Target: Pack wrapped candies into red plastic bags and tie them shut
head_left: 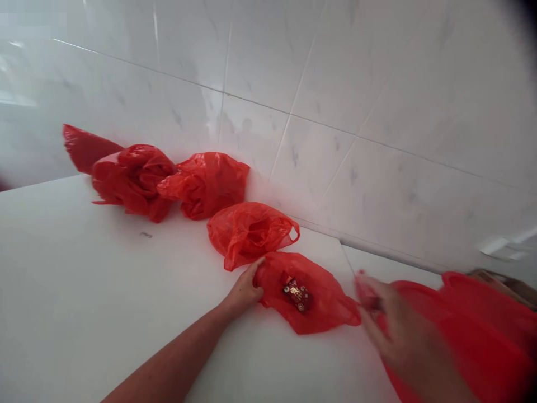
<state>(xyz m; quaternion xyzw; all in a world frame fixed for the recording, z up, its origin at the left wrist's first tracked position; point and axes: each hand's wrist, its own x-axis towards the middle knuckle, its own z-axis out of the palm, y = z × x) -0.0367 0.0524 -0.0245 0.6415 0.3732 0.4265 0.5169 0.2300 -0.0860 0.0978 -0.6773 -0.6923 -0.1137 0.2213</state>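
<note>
A thin red plastic bag (327,268) lies on the white table in front of me. Inside it, or seen through it, is a small dark red packet (298,295) with gold print. My left hand (245,288) pinches the bag's left edge between thumb and fingers. Beside the bag's right end, my right hand (394,324) is smeared by motion. Its fingers are closed around a small reddish thing (366,292) too blurred to name. Close behind the left hand sits another red plastic bag (235,229), its handle loop standing out to the right.
Two more bunched red plastic bags (138,179) (218,179) lie along the tiled wall (260,134). A large red object with curved upper edges (457,324) fills the right side. A tiny dark scrap (146,235) lies on the white table (84,291). A seam crosses the tabletop near the wall.
</note>
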